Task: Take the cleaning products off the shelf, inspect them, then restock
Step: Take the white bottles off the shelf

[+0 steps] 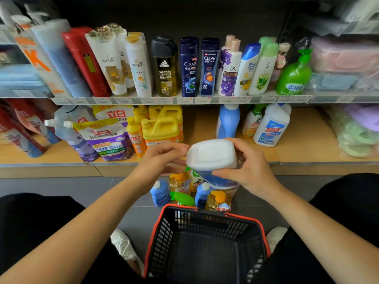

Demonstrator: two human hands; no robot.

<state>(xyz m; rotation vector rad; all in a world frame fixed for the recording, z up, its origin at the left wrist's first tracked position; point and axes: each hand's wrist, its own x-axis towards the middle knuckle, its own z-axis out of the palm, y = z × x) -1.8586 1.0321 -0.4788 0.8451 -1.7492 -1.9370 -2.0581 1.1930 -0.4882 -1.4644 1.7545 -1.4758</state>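
A white cleaner bottle (212,154) with a blue label is tipped so its flat base faces me, held above the floor in front of the lower shelf (307,152). My right hand (248,167) grips its right side, thumb under the blue part. My left hand (162,158) touches its left edge with curled fingers; the contact itself is hidden. Several bottles stand on the floor: blue ones (160,192), orange dish soaps (179,181) and a green-capped sprayer (182,198). A matching white bottle (270,126) stands on the lower shelf.
A black basket with a red rim (205,242) sits between my knees, nothing in it. Yellow jugs (162,128) and detergent pouches (106,138) fill the lower shelf's left. Shampoos (188,66) line the upper shelf. A bare gap lies mid lower shelf (201,124).
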